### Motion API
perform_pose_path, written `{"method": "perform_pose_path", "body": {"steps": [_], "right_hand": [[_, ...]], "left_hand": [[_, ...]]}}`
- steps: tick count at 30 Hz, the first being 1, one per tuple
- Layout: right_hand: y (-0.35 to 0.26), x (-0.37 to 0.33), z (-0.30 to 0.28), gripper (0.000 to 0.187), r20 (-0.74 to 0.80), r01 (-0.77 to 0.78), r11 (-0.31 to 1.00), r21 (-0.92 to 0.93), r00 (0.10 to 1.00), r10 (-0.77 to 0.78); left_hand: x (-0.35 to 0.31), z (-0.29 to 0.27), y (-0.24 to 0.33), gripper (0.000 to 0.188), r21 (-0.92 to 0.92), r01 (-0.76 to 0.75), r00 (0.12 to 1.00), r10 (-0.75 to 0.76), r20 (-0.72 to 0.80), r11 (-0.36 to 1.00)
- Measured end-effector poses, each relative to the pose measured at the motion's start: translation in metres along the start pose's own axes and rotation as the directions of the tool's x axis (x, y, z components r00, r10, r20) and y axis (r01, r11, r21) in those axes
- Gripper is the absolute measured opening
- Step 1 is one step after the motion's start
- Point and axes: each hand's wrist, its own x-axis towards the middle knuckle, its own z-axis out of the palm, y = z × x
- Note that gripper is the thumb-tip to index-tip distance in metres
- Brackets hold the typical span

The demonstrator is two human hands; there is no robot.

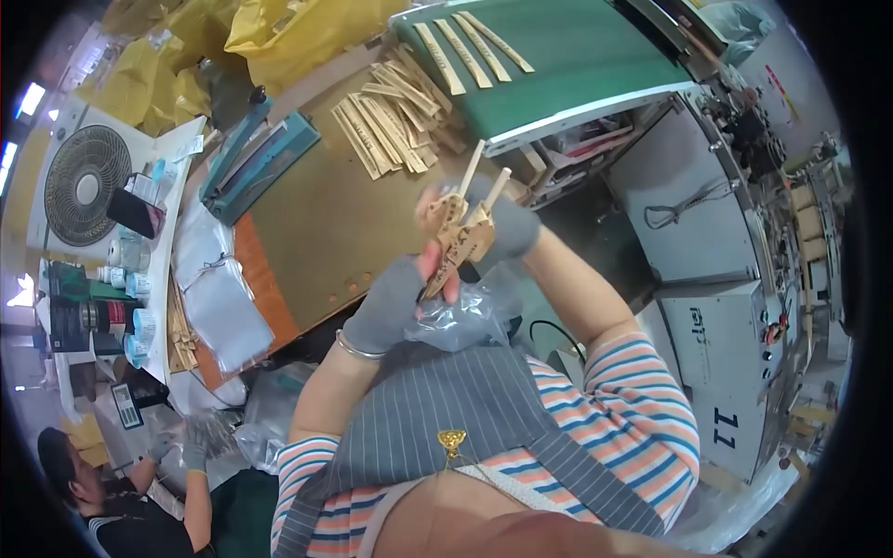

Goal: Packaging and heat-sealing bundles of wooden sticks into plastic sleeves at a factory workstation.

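A small bunch of narrow tan paper packets (457, 251) with dark print is gathered in front of my chest. Some point up and away, and others slant across the bunch. My left hand (395, 296), in a grey glove with bare fingertips, is closed on the lower part of the bunch. My right hand (507, 223), gloved the same way, is closed round its upper part, its fingers partly hidden and a little blurred. Just under the hands, a clear plastic bag (456, 321) lies against my striped apron; whether a hand touches it, I cannot tell.
A loose pile of similar packets (381, 135) lies on the brown tabletop (307, 219). Three more rest on the green belt (558, 46) beyond. At left are a teal bag sealer (260, 158), a stack of clear bags (219, 302) and a fan (88, 181). A co-worker (121, 493) sits lower left.
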Motion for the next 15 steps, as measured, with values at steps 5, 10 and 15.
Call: {"method": "perform_pose_path", "body": {"steps": [5, 10, 15], "right_hand": [[-0.048, -0.005, -0.040, 0.026, -0.280, -0.307, 0.946, -0.105, 0.922, 0.268], [-0.069, -0.073, -0.207, 0.020, -0.730, 0.189, 0.968, 0.162, 0.683, -0.011], [-0.115, -0.280, -0.343, 0.024, -0.972, 0.158, 0.959, -0.233, -0.029, -0.232]], "left_hand": [[0.018, 0.013, -0.002, 0.057, -0.055, 0.038, 0.998, -0.041, -0.054, 0.998], [0.025, 0.003, -0.008, 0.042, 0.069, 0.056, 0.989, -0.046, -0.138, 0.996], [0.022, -0.070, -0.041, 0.036, 0.599, -0.081, 0.899, 0.318, -0.300, 0.796]]}}
